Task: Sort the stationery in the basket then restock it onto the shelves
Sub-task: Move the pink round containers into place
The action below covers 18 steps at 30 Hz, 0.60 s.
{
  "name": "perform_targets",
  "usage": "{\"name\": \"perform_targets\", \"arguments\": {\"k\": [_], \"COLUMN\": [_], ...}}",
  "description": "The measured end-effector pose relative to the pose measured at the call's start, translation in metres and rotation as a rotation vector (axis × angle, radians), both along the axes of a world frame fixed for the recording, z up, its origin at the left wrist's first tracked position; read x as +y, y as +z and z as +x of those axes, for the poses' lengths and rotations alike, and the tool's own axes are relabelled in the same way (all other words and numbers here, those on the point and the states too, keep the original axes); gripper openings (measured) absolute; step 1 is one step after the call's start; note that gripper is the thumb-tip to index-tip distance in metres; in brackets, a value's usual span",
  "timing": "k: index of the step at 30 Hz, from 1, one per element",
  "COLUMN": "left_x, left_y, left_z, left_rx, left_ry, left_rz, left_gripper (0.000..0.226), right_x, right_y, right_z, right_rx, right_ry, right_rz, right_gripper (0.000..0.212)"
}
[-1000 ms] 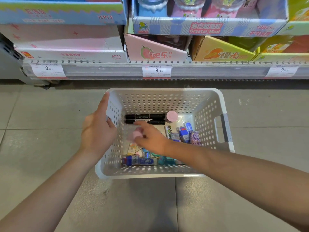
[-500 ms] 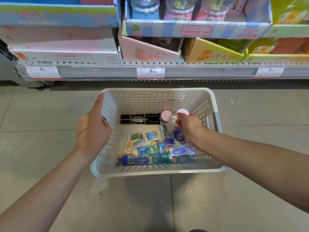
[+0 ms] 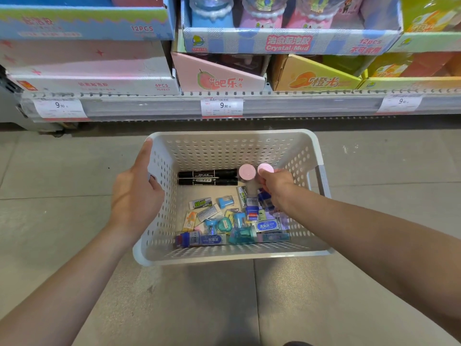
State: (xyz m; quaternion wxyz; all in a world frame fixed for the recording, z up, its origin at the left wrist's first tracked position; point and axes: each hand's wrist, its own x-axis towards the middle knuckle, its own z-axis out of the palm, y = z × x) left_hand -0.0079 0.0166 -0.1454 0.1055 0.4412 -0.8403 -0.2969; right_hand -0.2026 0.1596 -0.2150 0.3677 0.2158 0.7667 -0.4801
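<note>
Grey tiled floor [image 3: 62, 221] beneath white perforated basket [image 3: 224, 151], below shelf [image 3: 299, 106] stacked with display boxes. Left hand [image 3: 136, 193] gripping basket wall; right hand [image 3: 275, 184] pinching pink-capped item [image 3: 265, 168] inside, above erasers [image 3: 234, 221].

The right hand [image 3: 275, 186] covered the body of the pink-capped item [image 3: 265, 169] it held, and the forearm hid part of the small stationery [image 3: 264, 208] beneath. Price-tag [image 3: 221, 106] small print was too fine to read. Upper display boxes [image 3: 290, 23] were cut off by the top edge; both arms ran past the frame.
</note>
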Motion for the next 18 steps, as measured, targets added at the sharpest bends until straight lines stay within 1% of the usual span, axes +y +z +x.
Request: {"name": "perform_targets", "arguments": {"k": [4,11,15,17,18], "left_x": [-0.001,-0.001,-0.002,-0.002,-0.002], "left_y": [-0.001,-0.001,-0.001,0.000,0.000], "left_z": [0.000,0.000,-0.001,-0.001,-0.001], "left_rx": [0.005,-0.015,-0.031,-0.033,-0.029], "left_ry": [-0.006,-0.008,-0.020,-0.020,-0.023], "left_rz": [-0.005,-0.022,-0.033,-0.035,-0.036], "left_gripper": [0.072,0.071,0.072,0.071,0.071], "right_x": [-0.002,-0.003,-0.004,-0.004,-0.003], "right_y": [-0.005,-0.007,-0.005,-0.003,0.000], "right_z": [-0.001,-0.004,-0.003,-0.005,-0.005], "right_rx": [0.020,-0.014,-0.024,-0.041,-0.047], "right_ry": [0.014,0.044,0.048,0.064,0.082], "right_rz": [0.018,-0.058,-0.056,-0.055,-0.055], "right_gripper": [0.033,0.014,0.023,0.021,0.015]}}
